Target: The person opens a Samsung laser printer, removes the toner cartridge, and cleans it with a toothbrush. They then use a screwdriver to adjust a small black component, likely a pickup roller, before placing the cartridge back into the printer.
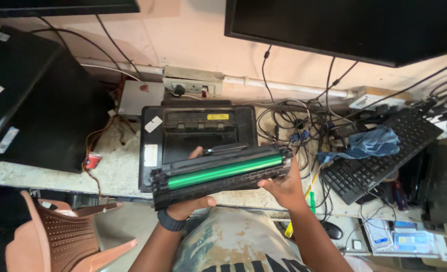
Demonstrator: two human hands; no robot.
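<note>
I hold a long black toner cartridge with a shiny green drum along its length, level in front of me. My left hand grips its left end from below, with a dark watch on the wrist. My right hand clasps its right end. Just behind the cartridge sits a black printer with its front open, on a speckled stone counter.
A black keyboard with a blue cloth lies at the right, beside a tangle of cables. A black computer case lies at the left, and a brown plastic chair stands below it. Monitors hang above.
</note>
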